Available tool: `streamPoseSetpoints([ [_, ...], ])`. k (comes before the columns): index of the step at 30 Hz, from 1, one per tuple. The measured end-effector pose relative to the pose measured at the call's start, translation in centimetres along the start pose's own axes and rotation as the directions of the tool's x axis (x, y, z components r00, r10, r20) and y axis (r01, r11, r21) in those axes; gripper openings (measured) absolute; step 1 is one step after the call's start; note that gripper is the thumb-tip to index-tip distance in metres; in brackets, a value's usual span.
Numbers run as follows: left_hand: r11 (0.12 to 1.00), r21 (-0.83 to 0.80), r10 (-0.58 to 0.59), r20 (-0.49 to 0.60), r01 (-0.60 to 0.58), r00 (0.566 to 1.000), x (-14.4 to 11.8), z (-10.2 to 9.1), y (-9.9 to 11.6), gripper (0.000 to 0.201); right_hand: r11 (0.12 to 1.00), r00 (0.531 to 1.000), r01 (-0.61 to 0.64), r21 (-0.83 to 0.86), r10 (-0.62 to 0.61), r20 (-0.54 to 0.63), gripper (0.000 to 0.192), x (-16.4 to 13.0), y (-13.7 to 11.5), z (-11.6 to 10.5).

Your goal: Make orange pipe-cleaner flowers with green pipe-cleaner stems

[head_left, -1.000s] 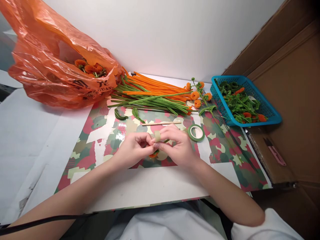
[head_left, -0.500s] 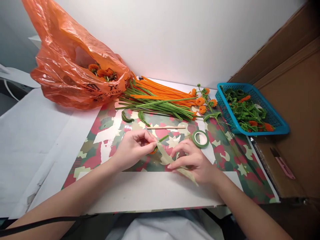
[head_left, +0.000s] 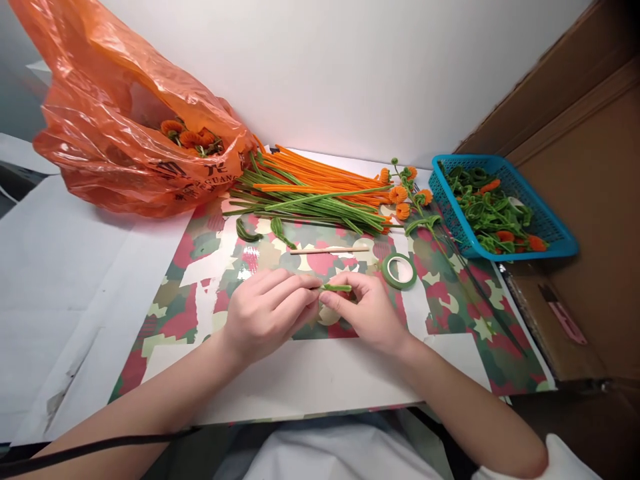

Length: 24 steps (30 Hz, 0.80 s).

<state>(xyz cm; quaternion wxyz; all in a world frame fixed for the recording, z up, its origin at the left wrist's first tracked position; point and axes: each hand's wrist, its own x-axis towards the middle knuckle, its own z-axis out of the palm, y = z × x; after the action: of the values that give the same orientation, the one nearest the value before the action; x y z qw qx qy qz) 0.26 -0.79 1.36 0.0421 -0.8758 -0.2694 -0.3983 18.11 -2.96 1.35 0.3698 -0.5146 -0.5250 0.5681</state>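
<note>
- Two hands meet over the camouflage-patterned sheet (head_left: pixel 450 300) in the head view: the left hand (head_left: pixel 265 313) and right hand (head_left: pixel 367 313) each pinch an end of a short green stem (head_left: pixel 336 288).
- Fingers are closed on the stem; whatever sits beneath the left fingers is hidden, possibly an orange bloom.
- The green tape roll (head_left: pixel 399 270) lies just beside the right hand, and the wooden stick (head_left: pixel 327 250) lies beyond.
- The orange bag (head_left: pixel 125 133) is cut off at the top edge.
</note>
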Motion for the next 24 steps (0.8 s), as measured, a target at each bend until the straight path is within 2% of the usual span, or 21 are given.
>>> streamPoseSetpoints([
  [6,1.0,0.015,0.003,0.034,-0.003,0.999,0.1,-0.2,0.0,0.017,0.999,1.0,-0.016,-0.036,0.015,-0.02,0.022,-0.2,0.0,-0.8],
  [9,0.999,0.04,0.019,0.022,-0.02,1.0,0.1,-0.3,0.1,0.016,1.0,1.0,-0.009,0.011,0.009,-0.014,0.017,-0.3,0.3,-0.7],
  [13,0.997,0.051,0.053,0.009,-0.053,0.999,0.0,-0.4,0.2,0.011,0.994,0.998,0.042,0.102,-0.038,-0.045,0.012,-0.1,1.1,-0.4],
  [16,0.997,0.035,0.066,0.009,-0.066,0.998,-0.1,-0.4,0.2,0.01,0.992,0.993,0.085,0.091,-0.078,-0.083,0.012,-0.2,1.4,-0.4],
  [18,0.999,-0.002,0.048,0.006,-0.048,0.999,-0.2,-0.4,0.2,0.013,0.992,0.991,0.104,0.066,-0.098,-0.087,0.01,-0.3,1.4,-0.4],
  [24,0.987,-0.128,-0.106,-0.037,0.1,0.994,0.1,-0.2,0.3,0.025,0.989,0.988,0.125,0.074,-0.117,-0.098,0.009,-0.6,1.0,-0.3],
])
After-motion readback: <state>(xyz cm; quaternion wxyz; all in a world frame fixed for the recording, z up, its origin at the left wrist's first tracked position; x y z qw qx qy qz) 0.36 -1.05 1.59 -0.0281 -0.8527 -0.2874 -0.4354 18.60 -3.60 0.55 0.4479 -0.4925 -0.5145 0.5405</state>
